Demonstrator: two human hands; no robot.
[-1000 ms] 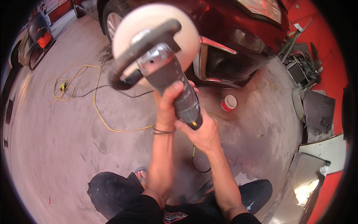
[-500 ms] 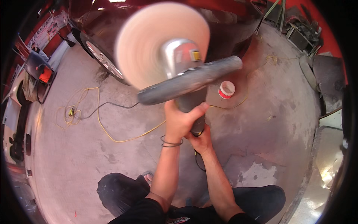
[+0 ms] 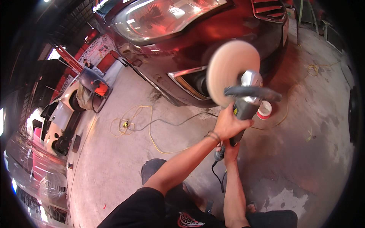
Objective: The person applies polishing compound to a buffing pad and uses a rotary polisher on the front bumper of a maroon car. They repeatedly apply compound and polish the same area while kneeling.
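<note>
My left hand is wrapped round the dark body of a corded polisher, its thumb lying across the top. Below it, my right hand grips the rear end of the tool; its fingers are partly hidden. The round pale pad looks blurred, as if spinning. It faces the dark red front bumper of a car; whether they touch I cannot tell. A black bar handle spans the polisher's head. The power cord hangs below my hands.
A clear headlight tops the bumper. A white and red tub stands on the concrete floor beyond the polisher. Yellow cable and a black cord trail over the floor. At the left stand a dark cart and a white car.
The polisher has shifted right and looks smaller, farther from me, with both hands still on it. The view has tilted up and left, bringing the headlight and bumper into sight.
</note>
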